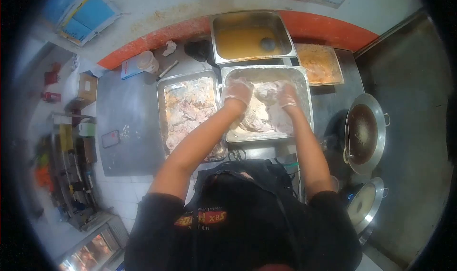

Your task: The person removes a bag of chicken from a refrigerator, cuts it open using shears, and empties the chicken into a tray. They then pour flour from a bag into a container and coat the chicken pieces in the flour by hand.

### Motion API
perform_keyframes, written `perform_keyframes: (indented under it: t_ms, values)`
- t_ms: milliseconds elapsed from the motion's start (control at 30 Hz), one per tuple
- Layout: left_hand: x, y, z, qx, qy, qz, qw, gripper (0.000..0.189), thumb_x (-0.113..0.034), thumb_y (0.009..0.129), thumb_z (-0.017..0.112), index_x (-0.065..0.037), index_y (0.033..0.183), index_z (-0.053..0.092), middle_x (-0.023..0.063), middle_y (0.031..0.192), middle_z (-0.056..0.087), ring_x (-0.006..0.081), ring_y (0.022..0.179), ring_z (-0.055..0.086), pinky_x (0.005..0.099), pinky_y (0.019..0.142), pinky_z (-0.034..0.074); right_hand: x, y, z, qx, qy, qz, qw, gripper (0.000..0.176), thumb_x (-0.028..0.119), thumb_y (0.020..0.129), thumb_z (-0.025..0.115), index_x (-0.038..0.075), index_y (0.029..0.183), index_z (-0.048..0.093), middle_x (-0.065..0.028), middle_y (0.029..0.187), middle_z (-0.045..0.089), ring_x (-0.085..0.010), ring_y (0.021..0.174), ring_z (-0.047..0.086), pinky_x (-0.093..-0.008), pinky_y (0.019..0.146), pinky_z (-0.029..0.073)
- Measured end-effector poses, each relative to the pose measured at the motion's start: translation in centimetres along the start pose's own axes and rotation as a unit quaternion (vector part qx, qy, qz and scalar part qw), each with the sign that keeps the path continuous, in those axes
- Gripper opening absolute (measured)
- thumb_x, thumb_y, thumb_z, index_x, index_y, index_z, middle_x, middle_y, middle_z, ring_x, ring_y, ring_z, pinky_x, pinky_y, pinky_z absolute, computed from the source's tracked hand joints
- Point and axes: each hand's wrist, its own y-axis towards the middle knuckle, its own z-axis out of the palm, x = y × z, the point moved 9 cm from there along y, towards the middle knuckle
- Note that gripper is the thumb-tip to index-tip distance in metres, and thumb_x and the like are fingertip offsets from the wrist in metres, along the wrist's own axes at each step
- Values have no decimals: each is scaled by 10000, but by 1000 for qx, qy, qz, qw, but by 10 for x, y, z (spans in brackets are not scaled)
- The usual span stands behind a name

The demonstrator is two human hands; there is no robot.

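Note:
Both hands wear clear plastic gloves and reach into a deep metal pan of white flour. My left hand is at the pan's left side, against the flour. Over on the right side, my right hand touches flour-covered pieces. Between the hands lies a floured piece of meat, its surface thickly coated. The fingers of both hands are blurred and partly hidden by flour, so their grip does not show. Left of this pan stands a shallow metal tray with several pale pink, floured meat pieces.
Behind stands a pan of yellowish liquid holding a round dark object. A tray of orange-tinted food is at the back right. Two wide metal woks stand at right. A phone, white tub and marker lie left.

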Motion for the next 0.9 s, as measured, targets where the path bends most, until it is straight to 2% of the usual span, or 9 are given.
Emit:
perform_keyframes:
  t_ms: [200, 267, 300, 400, 467, 600, 733, 767, 900]
  values:
    - [-39, 8, 12, -67, -121, 143, 980, 254, -153, 860, 481, -3, 980, 647, 229, 1024, 625, 334, 983, 607, 393, 905, 473, 3, -14, 1, -101, -41, -31, 994, 265, 280, 753, 654, 16, 772, 657, -225, 803, 631, -373, 775, 613, -449, 707, 477]
    - [-8, 18, 22, -98, -329, -62, 937, 209, -105, 829, 495, 18, 930, 629, 247, 1016, 619, 361, 957, 608, 411, 872, 480, -24, -10, 2, -16, -8, 158, 987, 257, 284, 763, 629, 28, 761, 655, -219, 807, 633, -360, 774, 619, -452, 690, 479]
    - [-14, 15, 23, -94, -330, -62, 937, 209, -105, 829, 495, 18, 930, 629, 247, 1016, 619, 361, 957, 608, 411, 872, 480, 4, -5, 12, -18, -39, 79, 996, 280, 305, 765, 627, 28, 754, 659, -207, 783, 637, -341, 768, 631, -444, 692, 487]
    - [-57, 6, -5, -126, -181, 122, 968, 197, -130, 809, 566, -9, 957, 613, 260, 966, 587, 363, 926, 593, 416, 800, 472, 11, -29, 8, -143, -75, 105, 981, 337, 330, 717, 693, 7, 809, 666, -225, 838, 642, -349, 809, 632, -440, 714, 484]
    - [-14, 9, -3, -89, -291, -72, 950, 178, -115, 815, 539, -11, 933, 622, 251, 932, 589, 348, 903, 591, 412, 801, 471, -2, -24, -1, -97, -37, 148, 984, 345, 335, 713, 697, 4, 808, 662, -226, 829, 637, -351, 810, 630, -439, 715, 485]
    - [-46, -14, 3, -192, -268, 91, 940, 188, -147, 829, 516, -13, 888, 634, 182, 860, 623, 329, 831, 606, 382, 780, 484, 12, -34, -1, -140, -55, 80, 985, 385, 364, 689, 720, -7, 768, 656, -219, 757, 629, -347, 747, 632, -431, 684, 486]
    - [-25, -14, 11, 90, -124, 40, 987, 233, -154, 826, 500, -24, 942, 655, 175, 965, 624, 314, 966, 571, 388, 920, 436, -6, -34, -19, 13, -32, 147, 988, 344, 337, 718, 711, 5, 798, 670, -216, 806, 642, -371, 790, 623, -435, 701, 483]
    - [-14, -26, -2, -126, -213, 111, 963, 252, -149, 785, 548, -36, 974, 671, 161, 1038, 625, 301, 987, 564, 383, 975, 406, -3, -29, -16, 24, -105, 82, 991, 339, 336, 740, 703, 3, 796, 672, -208, 784, 643, -354, 765, 625, -436, 685, 479]
    - [62, -83, -103, -270, -378, 4, 886, 330, -130, 694, 607, -70, 1014, 668, 149, 1085, 611, 299, 1021, 558, 373, 990, 397, 43, -22, -17, -41, -15, -45, 998, 332, 335, 742, 709, 7, 783, 678, -189, 726, 640, -322, 700, 627, -429, 654, 481]
